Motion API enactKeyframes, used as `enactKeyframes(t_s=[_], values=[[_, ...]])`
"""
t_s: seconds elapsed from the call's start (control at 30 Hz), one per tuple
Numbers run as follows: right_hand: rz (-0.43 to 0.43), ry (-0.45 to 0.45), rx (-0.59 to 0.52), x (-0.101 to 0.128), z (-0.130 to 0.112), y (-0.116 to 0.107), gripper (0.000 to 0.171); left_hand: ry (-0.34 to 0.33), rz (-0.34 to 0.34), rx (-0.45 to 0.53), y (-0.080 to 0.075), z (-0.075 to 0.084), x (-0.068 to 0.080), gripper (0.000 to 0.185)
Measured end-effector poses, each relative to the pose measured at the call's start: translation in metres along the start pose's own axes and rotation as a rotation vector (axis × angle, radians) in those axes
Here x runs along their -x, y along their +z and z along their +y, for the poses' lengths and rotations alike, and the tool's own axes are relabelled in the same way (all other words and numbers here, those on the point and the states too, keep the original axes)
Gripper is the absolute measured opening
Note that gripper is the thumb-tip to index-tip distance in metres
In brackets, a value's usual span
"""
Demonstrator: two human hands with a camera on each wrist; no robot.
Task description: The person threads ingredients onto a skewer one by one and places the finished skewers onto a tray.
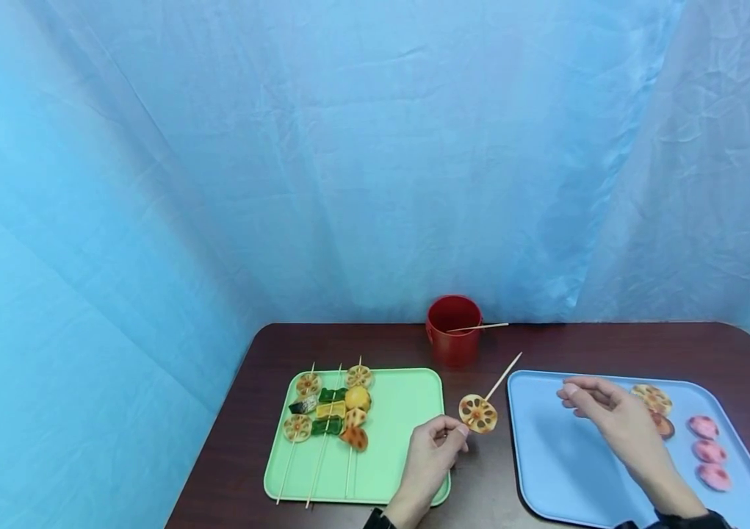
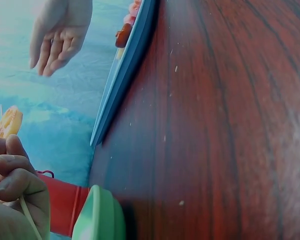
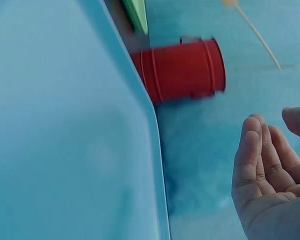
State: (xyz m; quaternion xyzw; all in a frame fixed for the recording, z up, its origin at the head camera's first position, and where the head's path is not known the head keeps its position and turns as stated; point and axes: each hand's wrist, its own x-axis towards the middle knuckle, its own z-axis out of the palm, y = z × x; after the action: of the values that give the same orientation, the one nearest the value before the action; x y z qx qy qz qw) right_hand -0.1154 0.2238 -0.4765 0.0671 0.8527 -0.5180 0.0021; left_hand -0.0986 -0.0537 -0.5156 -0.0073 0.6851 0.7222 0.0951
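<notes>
My left hand [image 1: 444, 433] pinches a thin wooden skewer [image 1: 503, 376] with a lotus root slice [image 1: 478, 414] threaded on it, held between the two trays. In the left wrist view the same hand [image 2: 12, 170] curls round the stick below the lotus root slice [image 2: 9, 121]. My right hand [image 1: 589, 397] hovers over the blue tray [image 1: 546, 455], fingers relaxed and holding nothing; it shows as a bare right hand [image 3: 270, 165] in the right wrist view and as a right hand [image 2: 57, 35] in the left wrist view.
A green tray [image 1: 408, 411] holds three loaded skewers [image 1: 331, 411]. A red cup [image 1: 454, 339] with one skewer stands behind. Lotus slices [image 1: 652, 400] and pink pieces [image 1: 705, 448] lie on the blue tray's right side. The dark table [image 1: 613, 345] is ringed by blue cloth.
</notes>
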Motion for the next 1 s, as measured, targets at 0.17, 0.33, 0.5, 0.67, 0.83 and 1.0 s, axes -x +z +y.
enactKeyframes(t_s=[0.17,0.33,0.5,0.67,0.83,1.0], values=[[0.073,-0.037,0.058,-0.004,0.016,-0.024,0.053,0.010,0.015,0.010,-0.002,0.000,0.002,0.022],[0.067,0.063,0.133,-0.006,0.029,-0.048,0.062,-0.002,0.013,0.015,-0.005,0.000,0.002,0.021],[0.114,0.007,0.256,-0.006,0.042,-0.065,0.056,-0.024,0.015,0.015,-0.007,0.001,0.002,0.021],[0.159,-0.026,0.422,-0.007,0.049,-0.078,0.053,-0.021,0.020,-0.007,-0.009,0.001,0.001,0.020],[0.127,0.002,0.517,-0.008,0.054,-0.087,0.048,-0.023,0.021,-0.009,-0.011,0.001,0.001,0.021],[0.071,0.033,0.615,-0.009,0.064,-0.093,0.041,-0.016,0.019,0.003,-0.010,0.000,0.002,0.020]])
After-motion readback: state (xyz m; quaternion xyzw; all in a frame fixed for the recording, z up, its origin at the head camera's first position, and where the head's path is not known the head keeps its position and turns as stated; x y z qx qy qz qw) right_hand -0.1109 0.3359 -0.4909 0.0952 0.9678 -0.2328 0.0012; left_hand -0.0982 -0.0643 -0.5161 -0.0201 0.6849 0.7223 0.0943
